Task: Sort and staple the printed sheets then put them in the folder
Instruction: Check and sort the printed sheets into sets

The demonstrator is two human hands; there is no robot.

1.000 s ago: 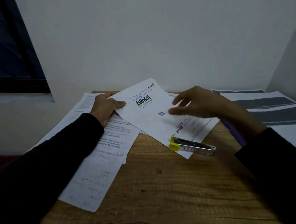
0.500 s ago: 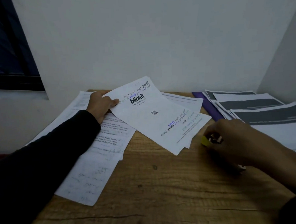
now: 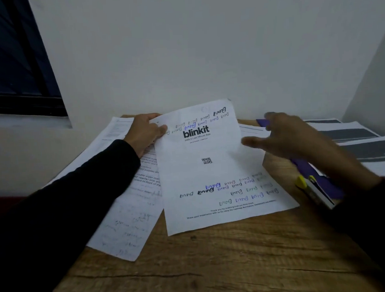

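The left hand [image 3: 145, 135] is pinching the far left corner of the blinkit sheet [image 3: 210, 167], which is lying between both hands, while the right hand [image 3: 285, 138], blurred, fingers extended, is reaching for its right edge; thin, limp paper, probably best gripped at opposite edges.

A single wide-angle view from a camera worn on the person's head, looking forward and down across a wooden table [image 3: 215, 263]. The camera sits close: both dark-sleeved arms enter from the near bottom corners, the left hand [image 3: 145, 135] and right hand [image 3: 285, 138] reaching toward the middle of the frame. The near table edge lies at the bottom, and a white wall [image 3: 193, 45] rises just behind the table's far edge. A dark window [image 3: 11, 66] fills the far left. Straight lines bow toward the edges. No second view shares the scene.
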